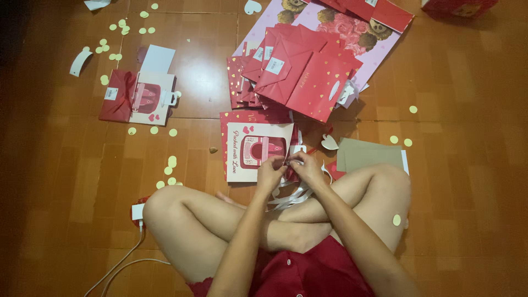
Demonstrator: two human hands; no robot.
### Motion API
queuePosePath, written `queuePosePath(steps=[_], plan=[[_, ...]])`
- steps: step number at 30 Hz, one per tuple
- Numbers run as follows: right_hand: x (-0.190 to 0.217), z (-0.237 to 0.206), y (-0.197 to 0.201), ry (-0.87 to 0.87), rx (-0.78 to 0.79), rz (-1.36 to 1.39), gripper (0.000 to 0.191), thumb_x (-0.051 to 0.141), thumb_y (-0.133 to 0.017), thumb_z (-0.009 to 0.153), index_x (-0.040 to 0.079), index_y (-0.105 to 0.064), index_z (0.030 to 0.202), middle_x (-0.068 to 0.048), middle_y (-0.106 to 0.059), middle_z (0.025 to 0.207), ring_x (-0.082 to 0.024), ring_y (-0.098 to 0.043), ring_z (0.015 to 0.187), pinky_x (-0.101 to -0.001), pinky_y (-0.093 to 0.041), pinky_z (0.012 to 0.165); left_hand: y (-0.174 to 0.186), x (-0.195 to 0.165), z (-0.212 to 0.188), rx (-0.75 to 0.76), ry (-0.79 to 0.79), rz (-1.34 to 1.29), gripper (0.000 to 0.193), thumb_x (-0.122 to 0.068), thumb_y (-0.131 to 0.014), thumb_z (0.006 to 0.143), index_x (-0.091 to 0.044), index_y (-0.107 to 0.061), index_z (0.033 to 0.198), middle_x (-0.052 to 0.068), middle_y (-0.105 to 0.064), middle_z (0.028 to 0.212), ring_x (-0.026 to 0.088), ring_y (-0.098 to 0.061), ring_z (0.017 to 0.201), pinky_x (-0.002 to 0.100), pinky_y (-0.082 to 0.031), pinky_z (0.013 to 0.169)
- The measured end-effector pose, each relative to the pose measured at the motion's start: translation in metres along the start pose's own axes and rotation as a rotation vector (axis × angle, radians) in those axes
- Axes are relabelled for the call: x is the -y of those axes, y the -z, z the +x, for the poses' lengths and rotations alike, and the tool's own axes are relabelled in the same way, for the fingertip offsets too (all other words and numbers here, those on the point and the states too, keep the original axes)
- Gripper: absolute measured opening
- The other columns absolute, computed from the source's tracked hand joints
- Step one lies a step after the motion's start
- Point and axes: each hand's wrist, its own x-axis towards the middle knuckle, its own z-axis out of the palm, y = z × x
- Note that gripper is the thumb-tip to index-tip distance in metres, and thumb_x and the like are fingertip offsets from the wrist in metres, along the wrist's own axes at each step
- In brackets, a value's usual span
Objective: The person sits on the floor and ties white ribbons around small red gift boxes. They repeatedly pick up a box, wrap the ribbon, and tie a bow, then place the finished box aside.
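I sit cross-legged on a wooden floor. My left hand (270, 171) and my right hand (306, 168) meet just past my shins, fingertips pinched together on a white ribbon (291, 195) that trails down in loops over my legs. Both hands work at the right edge of a flat red and cream gift bag (250, 151) lying on the floor in front of me. What the fingertips pinch exactly is hidden by the fingers.
A heap of flat red gift bags (300, 69) lies beyond, on large pink bags (357, 33). Another flat bag (137, 96) lies at left. Brown card (368, 154) sits at right. Small pale paper discs (172, 161) dot the floor. A white charger and cable (136, 220) lie by my left knee.
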Motion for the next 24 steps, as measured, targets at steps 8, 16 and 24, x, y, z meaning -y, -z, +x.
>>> queuePosePath(steps=[8, 16, 24], plan=[[-0.003, 0.004, -0.001, -0.074, -0.012, -0.002, 0.019, 0.013, -0.069, 0.089, 0.001, -0.073, 0.104, -0.011, -0.078, 0.095, -0.016, -0.073, 0.09, -0.0321, -0.056, 0.081, -0.005, 0.01, 0.01, 0.026, 0.005, -0.274, 0.034, -0.018, -0.07, 0.094, -0.003, -0.072, 0.124, 0.009, -0.079, 0.104, 0.015, -0.073, 0.089, 0.03, -0.057, 0.081], [0.003, 0.004, -0.003, -0.117, -0.073, 0.075, 0.045, 0.025, -0.071, 0.093, 0.003, -0.06, 0.13, -0.016, -0.075, 0.096, -0.022, -0.07, 0.091, -0.035, -0.055, 0.082, -0.008, 0.007, 0.003, -0.096, 0.03, 0.019, 0.02, -0.019, -0.077, 0.088, -0.005, -0.081, 0.101, 0.006, -0.077, 0.08, 0.013, -0.071, 0.07, 0.028, -0.053, 0.066], [0.0, 0.005, -0.001, 0.024, -0.203, -0.175, 0.055, 0.019, -0.073, 0.088, 0.004, -0.053, 0.137, -0.022, -0.071, 0.117, -0.034, -0.07, 0.109, -0.0431, -0.054, 0.094, -0.004, 0.006, 0.011, -0.049, 0.029, -0.464, 0.01, -0.013, -0.062, 0.1, -0.007, -0.066, 0.106, 0.012, -0.075, 0.098, 0.017, -0.074, 0.084, 0.034, -0.063, 0.076]])
